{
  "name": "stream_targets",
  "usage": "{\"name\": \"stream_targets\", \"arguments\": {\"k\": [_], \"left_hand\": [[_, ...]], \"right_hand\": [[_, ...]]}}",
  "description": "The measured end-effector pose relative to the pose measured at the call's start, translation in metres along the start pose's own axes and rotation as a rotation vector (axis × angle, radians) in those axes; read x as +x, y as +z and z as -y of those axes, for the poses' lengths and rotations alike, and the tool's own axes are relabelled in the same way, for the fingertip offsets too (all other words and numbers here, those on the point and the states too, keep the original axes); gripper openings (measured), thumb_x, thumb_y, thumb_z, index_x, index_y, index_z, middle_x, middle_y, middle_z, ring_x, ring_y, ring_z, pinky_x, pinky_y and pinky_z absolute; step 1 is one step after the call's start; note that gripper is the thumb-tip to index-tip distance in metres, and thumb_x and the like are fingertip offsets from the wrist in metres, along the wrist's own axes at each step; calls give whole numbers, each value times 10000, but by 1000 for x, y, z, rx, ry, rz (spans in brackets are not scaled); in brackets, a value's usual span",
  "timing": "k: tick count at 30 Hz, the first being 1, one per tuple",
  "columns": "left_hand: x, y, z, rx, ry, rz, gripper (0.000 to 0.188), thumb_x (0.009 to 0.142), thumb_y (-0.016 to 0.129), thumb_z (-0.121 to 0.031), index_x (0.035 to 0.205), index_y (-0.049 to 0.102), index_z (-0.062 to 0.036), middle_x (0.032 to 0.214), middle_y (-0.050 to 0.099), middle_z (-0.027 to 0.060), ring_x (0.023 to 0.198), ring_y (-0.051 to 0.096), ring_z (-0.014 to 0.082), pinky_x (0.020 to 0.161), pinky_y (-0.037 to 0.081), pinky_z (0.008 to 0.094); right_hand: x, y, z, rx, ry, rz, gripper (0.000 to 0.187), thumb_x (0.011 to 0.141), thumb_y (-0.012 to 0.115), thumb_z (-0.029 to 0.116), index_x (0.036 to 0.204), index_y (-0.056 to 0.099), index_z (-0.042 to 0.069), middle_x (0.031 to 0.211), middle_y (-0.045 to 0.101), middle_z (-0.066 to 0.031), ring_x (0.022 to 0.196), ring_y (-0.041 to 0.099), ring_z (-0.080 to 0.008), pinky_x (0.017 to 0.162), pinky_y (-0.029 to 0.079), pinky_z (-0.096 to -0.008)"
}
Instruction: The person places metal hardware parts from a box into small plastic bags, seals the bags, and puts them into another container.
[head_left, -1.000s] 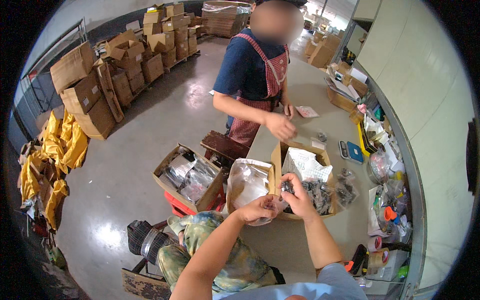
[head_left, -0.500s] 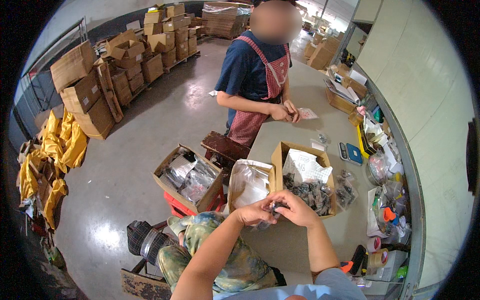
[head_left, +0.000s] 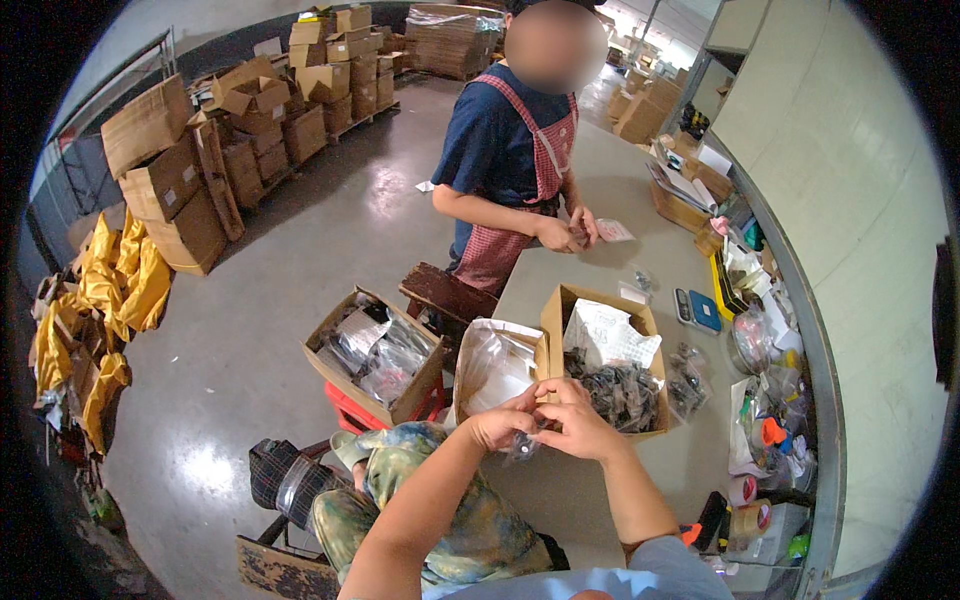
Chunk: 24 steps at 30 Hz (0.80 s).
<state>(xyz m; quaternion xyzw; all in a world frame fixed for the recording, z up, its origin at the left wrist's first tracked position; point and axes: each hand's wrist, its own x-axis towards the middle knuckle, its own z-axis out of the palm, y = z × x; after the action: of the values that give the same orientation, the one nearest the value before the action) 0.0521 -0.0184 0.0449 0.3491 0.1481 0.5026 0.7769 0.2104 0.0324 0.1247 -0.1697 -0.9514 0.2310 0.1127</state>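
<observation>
Close together over the near edge of the table are my two hands. A small clear plastic bag (head_left: 522, 448) with something dark in it hangs below my fingers. My left hand (head_left: 500, 428) pinches it, and the fingers of my right hand (head_left: 580, 424) close on its upper part, partly hidden. Just beyond my right hand stands a cardboard box (head_left: 660, 392) holding many small bags of dark parts (head_left: 622, 392) and a creased sheet of paper (head_left: 608, 335). Left of that, a smaller carton (head_left: 543, 358) contains clear empty-looking plastic bags (head_left: 492, 372).
A carton of bagged items (head_left: 322, 352) rests on a red stool (head_left: 350, 408). Across the table a co-worker (head_left: 500, 150) handles a small packet. A blue scale (head_left: 704, 310), tape rolls (head_left: 750, 518) and clutter line the right wall. Stacked cartons (head_left: 180, 190) stand at left.
My right hand's fingers have shifted on the bag, and more of the bag shows below them. The co-worker's hands have moved slightly.
</observation>
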Motion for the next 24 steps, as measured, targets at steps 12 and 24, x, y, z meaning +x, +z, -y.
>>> {"name": "stream_targets", "arguments": {"k": [12, 24], "left_hand": [[11, -13, 10, 339, 268, -302, 145, 908, 555, -93, 994, 612, 10, 908, 636, 35, 852, 573, 103, 795, 466, 258], [9, -3, 11, 584, 380, -488, 107, 835, 610, -76, 814, 633, 26, 758, 645, 32, 707, 564, 70, 640, 469, 230]], "right_hand": [[-5, -4, -16, 289, 265, -322, 200, 702, 761, 140, 744, 660, -28, 730, 634, -109, 677, 618, -188, 620, 475, -284], [-12, 21, -34, 559, 371, -297, 96, 803, 628, 20, 813, 533, 10, 701, 551, 8, 625, 476, -43, 550, 399, -208]]}}
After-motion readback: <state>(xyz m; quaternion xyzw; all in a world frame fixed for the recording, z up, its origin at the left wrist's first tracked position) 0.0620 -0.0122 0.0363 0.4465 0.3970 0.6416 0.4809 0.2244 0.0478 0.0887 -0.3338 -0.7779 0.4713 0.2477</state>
